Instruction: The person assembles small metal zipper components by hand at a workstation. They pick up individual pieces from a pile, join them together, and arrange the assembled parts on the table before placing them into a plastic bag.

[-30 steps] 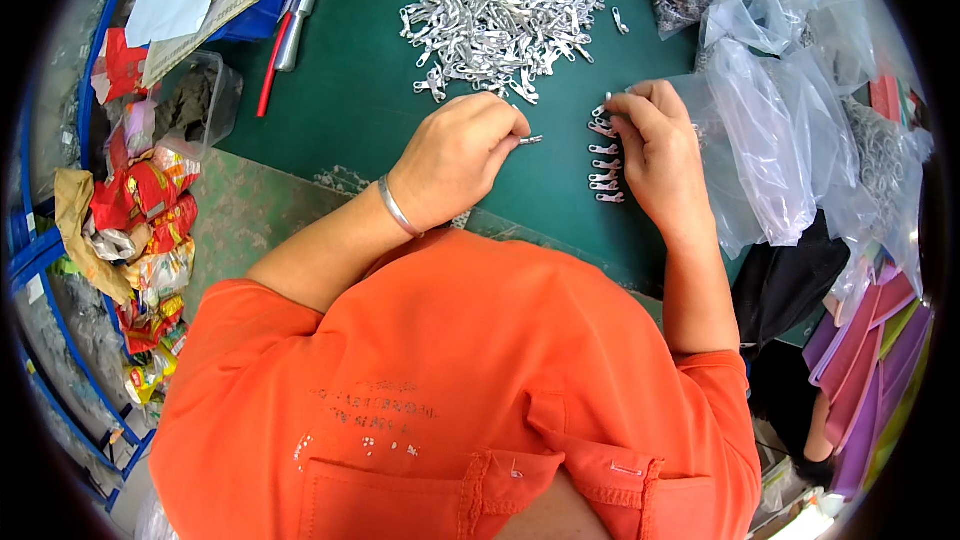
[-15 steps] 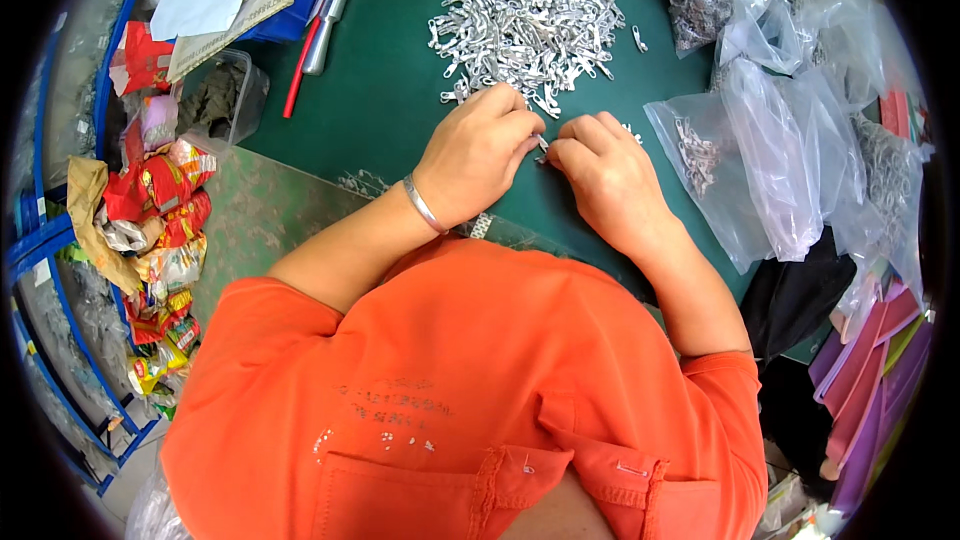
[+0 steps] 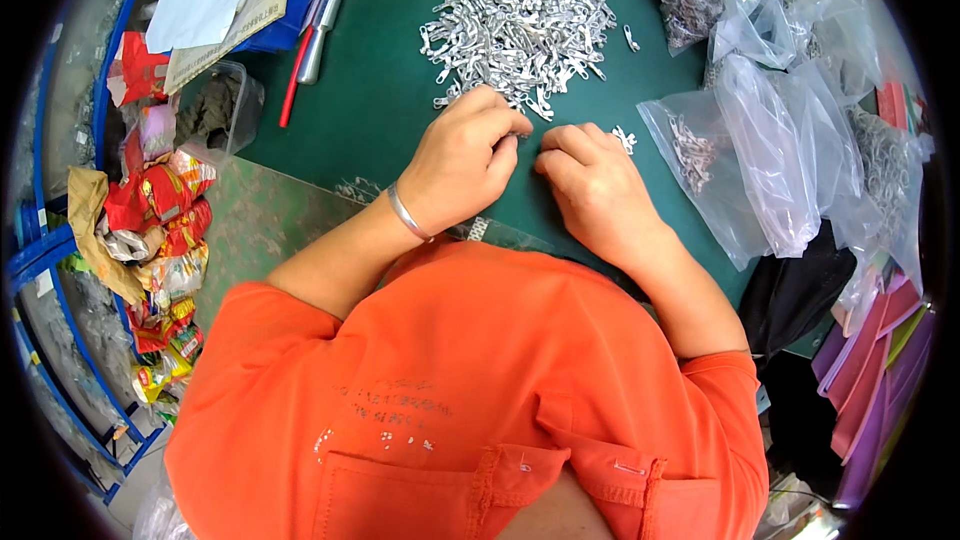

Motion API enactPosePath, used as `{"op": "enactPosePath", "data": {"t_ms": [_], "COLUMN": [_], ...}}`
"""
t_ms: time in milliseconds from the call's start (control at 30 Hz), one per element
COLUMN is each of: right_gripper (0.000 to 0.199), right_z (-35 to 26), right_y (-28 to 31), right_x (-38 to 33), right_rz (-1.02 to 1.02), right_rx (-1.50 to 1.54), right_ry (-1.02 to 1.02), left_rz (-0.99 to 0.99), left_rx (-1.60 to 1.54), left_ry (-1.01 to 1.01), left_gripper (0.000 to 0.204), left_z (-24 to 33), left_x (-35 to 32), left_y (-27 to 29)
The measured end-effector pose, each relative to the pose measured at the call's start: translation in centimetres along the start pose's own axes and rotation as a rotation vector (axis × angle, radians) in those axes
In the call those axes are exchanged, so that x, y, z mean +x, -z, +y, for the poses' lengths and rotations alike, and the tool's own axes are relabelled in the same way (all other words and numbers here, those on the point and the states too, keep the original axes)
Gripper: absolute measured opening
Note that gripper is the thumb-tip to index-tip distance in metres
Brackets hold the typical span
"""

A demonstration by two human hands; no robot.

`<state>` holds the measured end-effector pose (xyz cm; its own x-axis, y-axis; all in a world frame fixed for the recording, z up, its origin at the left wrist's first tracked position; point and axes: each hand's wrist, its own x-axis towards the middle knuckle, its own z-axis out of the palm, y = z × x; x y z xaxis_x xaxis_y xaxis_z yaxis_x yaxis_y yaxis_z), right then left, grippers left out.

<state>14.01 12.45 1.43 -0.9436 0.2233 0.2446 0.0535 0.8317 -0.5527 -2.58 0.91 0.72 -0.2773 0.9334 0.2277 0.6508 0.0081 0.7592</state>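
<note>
Left hand (image 3: 462, 158) and right hand (image 3: 600, 188) curled near metal-pull pile (image 3: 520, 22); can't tell if gripping. Clear bags (image 3: 755, 155) crowd right of desk (image 3: 375, 65).

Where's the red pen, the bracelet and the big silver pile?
Red pen (image 3: 296, 81): head view, middle of its shaft.
Bracelet (image 3: 402, 212): head view, its silver band.
Silver pile (image 3: 520, 30): head view, its middle.
</note>
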Motion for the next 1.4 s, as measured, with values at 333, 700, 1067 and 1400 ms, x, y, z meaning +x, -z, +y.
{"op": "enactPosePath", "data": {"t_ms": [333, 700, 1067, 1400], "right_gripper": [0.014, 0.011, 0.011, 0.008], "right_z": [0.8, 2.9, 2.7, 2.6], "right_y": [1.2, 4.8, 1.1, 6.4], "right_x": [-0.3, -0.8, 0.1, -1.4], "right_rz": [0.184, 0.339, 0.193, 0.169], "right_rx": [-0.084, 0.048, -0.126, 0.128], "right_ry": [-0.188, -0.347, -0.168, -0.429], "left_rz": [-0.100, -0.134, -0.127, -0.108], "left_rx": [-0.628, -0.694, -0.778, -0.846], "left_ry": [0.486, 0.595, 0.613, 0.621], "left_gripper": [0.008, 0.007, 0.009, 0.009], "left_z": [0.4, 0.8, 1.3, 1.1], "left_x": [-0.4, -0.5, -0.1, -0.1], "left_y": [0.2, 0.0, -0.3, -0.7]}}
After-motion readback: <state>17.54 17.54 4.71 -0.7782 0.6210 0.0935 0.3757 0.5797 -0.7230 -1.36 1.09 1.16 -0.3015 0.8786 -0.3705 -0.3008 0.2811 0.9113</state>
